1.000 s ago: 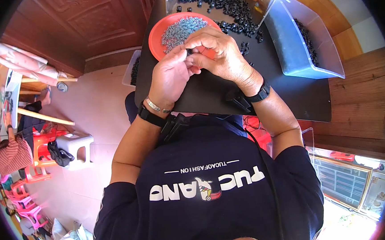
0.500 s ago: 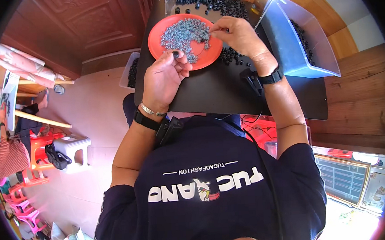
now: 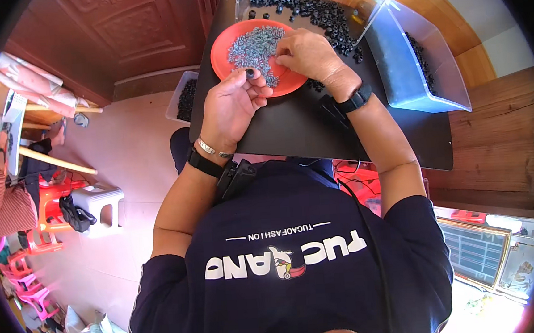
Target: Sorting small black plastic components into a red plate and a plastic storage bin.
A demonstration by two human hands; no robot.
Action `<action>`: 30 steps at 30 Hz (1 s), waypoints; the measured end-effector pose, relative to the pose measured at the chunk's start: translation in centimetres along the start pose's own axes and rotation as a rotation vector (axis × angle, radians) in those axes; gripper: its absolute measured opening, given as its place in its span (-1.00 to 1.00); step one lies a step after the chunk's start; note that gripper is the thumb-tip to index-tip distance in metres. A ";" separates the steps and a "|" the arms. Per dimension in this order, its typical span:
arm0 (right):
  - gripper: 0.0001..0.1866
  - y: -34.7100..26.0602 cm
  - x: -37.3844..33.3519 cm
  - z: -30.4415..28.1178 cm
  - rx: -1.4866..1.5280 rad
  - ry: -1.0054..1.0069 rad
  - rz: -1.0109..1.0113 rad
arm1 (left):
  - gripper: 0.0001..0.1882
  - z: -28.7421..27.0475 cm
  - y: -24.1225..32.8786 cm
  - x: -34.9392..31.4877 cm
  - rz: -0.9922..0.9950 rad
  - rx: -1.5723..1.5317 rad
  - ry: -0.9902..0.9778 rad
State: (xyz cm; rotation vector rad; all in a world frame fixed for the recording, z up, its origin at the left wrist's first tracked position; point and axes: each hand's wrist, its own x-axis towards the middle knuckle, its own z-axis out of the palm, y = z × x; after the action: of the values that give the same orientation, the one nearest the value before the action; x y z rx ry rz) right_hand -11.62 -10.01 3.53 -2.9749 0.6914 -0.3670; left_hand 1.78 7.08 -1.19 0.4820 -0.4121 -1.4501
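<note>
A round red plate (image 3: 221,40) on the dark table carries a heap of small silvery metal pieces (image 3: 252,47) that look like screws. Over the plate's near edge, my left hand (image 3: 232,107) pinches a small black knob-like piece (image 3: 250,73) between thumb and forefinger. Its other fingers curl loosely below. My right hand (image 3: 310,55) reaches over the right side of the heap, fingers bent and drawn together. Whatever its fingertips hold, if anything, is hidden behind the hand.
Many loose black pieces (image 3: 331,23) lie across the far part of the table (image 3: 295,133). A translucent bluish bin (image 3: 405,64) stands at the right with more of them inside. Another tub (image 3: 179,101) is left of the table. Stools (image 3: 99,206) and a person (image 3: 10,206) are farther left.
My right hand has moved left and inward over the heap from the plate's right edge. My left hand keeps its pinch on the black piece, nearly still.
</note>
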 end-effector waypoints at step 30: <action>-0.81 -2.6 -1.3 -0.4 0.324 0.015 -0.174 | -0.80 -0.4 1.1 -0.6 0.004 -0.051 -0.010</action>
State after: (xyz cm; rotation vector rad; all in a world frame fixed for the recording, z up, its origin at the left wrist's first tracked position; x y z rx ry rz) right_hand -11.76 -7.13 3.90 -2.7290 0.3357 -0.4627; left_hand 2.86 7.75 -0.86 0.4335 -0.3829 -1.4559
